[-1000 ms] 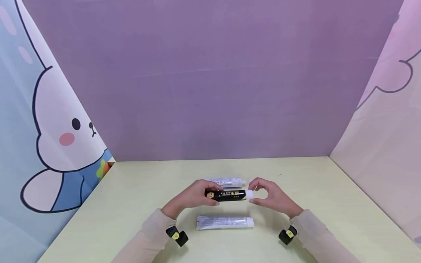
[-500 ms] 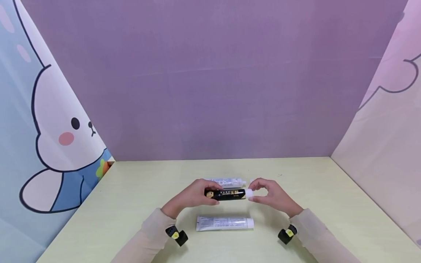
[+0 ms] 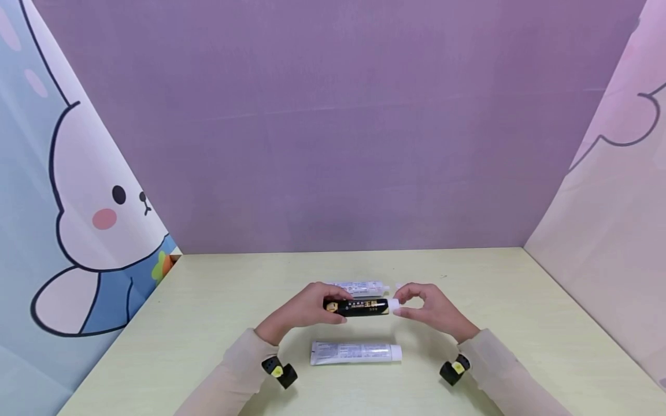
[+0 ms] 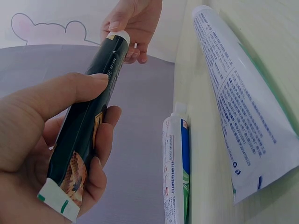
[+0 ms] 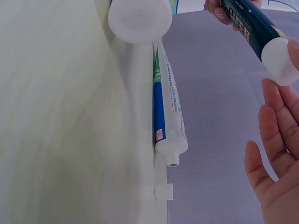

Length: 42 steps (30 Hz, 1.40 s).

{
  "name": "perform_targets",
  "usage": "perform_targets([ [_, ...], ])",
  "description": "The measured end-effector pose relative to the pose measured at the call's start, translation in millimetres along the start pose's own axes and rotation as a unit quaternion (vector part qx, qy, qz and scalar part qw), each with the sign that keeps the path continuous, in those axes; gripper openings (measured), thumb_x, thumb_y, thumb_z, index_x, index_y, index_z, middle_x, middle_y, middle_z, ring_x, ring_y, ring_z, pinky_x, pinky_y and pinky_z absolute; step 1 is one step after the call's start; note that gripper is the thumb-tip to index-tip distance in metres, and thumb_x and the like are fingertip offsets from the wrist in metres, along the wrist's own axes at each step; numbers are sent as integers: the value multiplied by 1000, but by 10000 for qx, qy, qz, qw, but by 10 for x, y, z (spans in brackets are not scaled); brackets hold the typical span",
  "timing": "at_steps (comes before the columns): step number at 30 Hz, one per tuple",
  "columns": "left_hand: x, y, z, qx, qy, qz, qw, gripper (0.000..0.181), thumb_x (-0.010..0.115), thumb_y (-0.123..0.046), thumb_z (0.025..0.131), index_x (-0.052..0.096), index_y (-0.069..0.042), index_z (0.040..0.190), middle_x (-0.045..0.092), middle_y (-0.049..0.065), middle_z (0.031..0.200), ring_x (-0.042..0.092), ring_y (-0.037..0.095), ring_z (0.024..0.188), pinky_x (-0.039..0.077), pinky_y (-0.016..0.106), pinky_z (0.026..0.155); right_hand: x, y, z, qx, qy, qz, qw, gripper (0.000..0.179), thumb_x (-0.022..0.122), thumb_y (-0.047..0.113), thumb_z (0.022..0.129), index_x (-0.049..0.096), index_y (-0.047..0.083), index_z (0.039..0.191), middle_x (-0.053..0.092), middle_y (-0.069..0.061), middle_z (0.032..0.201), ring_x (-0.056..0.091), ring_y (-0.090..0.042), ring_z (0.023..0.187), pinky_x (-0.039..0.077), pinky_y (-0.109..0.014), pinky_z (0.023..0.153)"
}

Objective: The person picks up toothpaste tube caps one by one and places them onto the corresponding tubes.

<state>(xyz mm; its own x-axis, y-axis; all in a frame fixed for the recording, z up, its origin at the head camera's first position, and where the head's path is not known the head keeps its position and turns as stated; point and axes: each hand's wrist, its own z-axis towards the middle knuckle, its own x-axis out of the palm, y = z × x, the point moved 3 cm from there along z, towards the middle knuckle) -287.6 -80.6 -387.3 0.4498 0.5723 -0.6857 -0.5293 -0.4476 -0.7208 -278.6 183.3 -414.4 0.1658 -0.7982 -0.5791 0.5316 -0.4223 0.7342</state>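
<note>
My left hand [image 3: 314, 306] grips a black toothpaste tube [image 3: 362, 307] with gold lettering, raised over the table and lying roughly level. At the tube's right end, the thumb and fingertips of my right hand [image 3: 434, 309] pinch its white cap [image 5: 280, 60]. The cap sits against the tube's neck; whether it is tight or loose I cannot tell. Below the hands a white toothpaste tube [image 3: 354, 353] lies capped on the table. Behind them lies another white tube [image 5: 170, 112], its nozzle bare, with a small white cap [image 5: 163, 192] on the table just past it.
A pale wooden table [image 3: 234, 277] carries the tubes. A purple panel [image 3: 343, 127] stands along its back edge. Cloth with a cartoon rabbit [image 3: 104, 190] hangs at the left, and a pinkish cloth [image 3: 614, 231] at the right.
</note>
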Motion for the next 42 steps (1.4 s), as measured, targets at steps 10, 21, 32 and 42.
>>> perform_targets([
  [10,-7,-12,-1,-31,11,-34,10000,37,75,-12,80,66,-10,115,67,2,107,59,10,93,47,25,80,11,5,2,77,7,118,9999,7,71,19,84,67,14,86,67,0,91,57,-9,84,44,-44,82],
  [21,1,-20,3,-13,11,-63,10000,37,75,-11,80,65,-10,116,67,3,107,60,11,93,48,24,79,18,-5,-2,128,16,109,9999,11,64,18,90,70,10,85,68,2,87,58,-8,88,43,-42,85],
  [32,0,-38,1,41,2,0,10000,36,75,-11,79,66,-10,115,67,1,106,59,10,92,47,25,81,18,23,-11,-41,203,403,9990,17,57,12,94,70,5,86,66,6,86,55,-5,79,45,-27,73],
  [42,18,-15,-20,67,0,118,9999,37,76,-14,79,66,-11,114,66,0,107,59,11,95,47,26,83,11,-3,-53,112,305,576,9978,25,45,14,100,65,5,88,65,-4,92,56,-12,86,45,-34,79],
])
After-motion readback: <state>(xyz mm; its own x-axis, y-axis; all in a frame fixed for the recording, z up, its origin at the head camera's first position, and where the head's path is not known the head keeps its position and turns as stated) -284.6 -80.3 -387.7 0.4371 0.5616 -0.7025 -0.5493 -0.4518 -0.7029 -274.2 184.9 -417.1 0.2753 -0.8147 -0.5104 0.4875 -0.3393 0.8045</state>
